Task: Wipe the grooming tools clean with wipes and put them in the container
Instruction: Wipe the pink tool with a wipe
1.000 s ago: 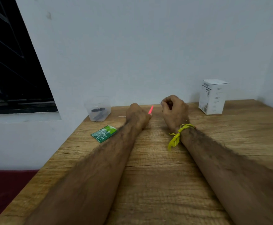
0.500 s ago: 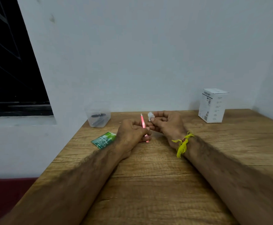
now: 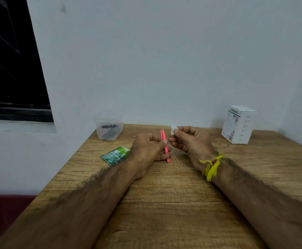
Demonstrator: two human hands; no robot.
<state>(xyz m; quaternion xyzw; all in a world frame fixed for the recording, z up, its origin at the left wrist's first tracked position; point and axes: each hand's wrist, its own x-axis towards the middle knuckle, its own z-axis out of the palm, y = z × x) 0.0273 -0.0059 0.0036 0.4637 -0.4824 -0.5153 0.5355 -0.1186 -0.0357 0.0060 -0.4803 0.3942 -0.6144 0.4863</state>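
My left hand [image 3: 147, 150] grips pink tweezers [image 3: 164, 139], tips pointing up and away. Just to the right, my right hand [image 3: 191, 141] pinches a small white wipe [image 3: 173, 129] between thumb and fingers, a short gap from the tweezers' tips. A clear plastic container [image 3: 109, 127] stands at the table's back left corner with dark grooming tools inside. A green wipe sachet [image 3: 115, 155] lies on the table left of my left hand.
A white carton box [image 3: 239, 124] stands at the back right near the wall. The wooden table [image 3: 164, 203] ends at a left edge beside a white wall and dark window. A thin small object [image 3: 134, 136] lies near the container.
Both hands drew back toward me from the table's far side. The tweezers turned upright in my left hand and the white wipe came into view in my right hand.
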